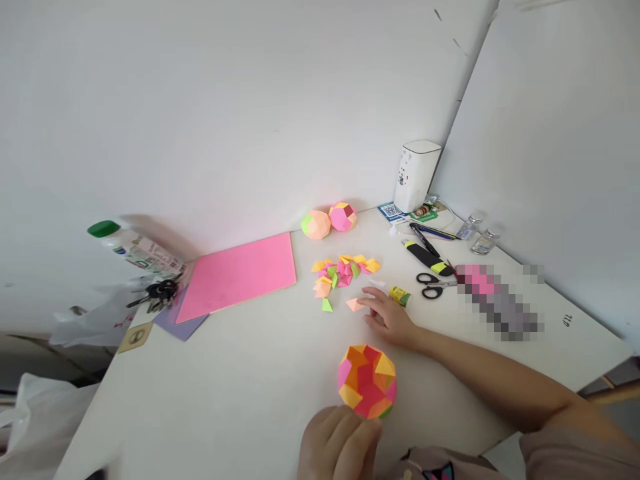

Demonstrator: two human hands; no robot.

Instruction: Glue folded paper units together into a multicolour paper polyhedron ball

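Note:
An open, bowl-like ball of folded paper [367, 382], orange, red, yellow and pink, is near the table's front edge. My left hand [340, 443] is at its lower rim, fingers curled; what its fingertips pinch, if anything, is hidden. Farther forward, my right hand [390, 319] rests by the table with fingers apart, its fingertips at a peach paper piece [355, 305]. Beyond lies a loose group of folded pieces [344, 272] in yellow, pink, green and peach, with a green piece [327, 305] nearer me. A yellow-green glue stick [399, 296] lies just behind my right hand.
Two finished paper balls [316, 225] stand by the wall. Pink sheets [240, 277], keys [163, 290] and a green-capped bottle [145, 252] are left. Scissors [433, 285], a cutter [427, 258], pens, glass jars [484, 243] and a white container [417, 176] are right.

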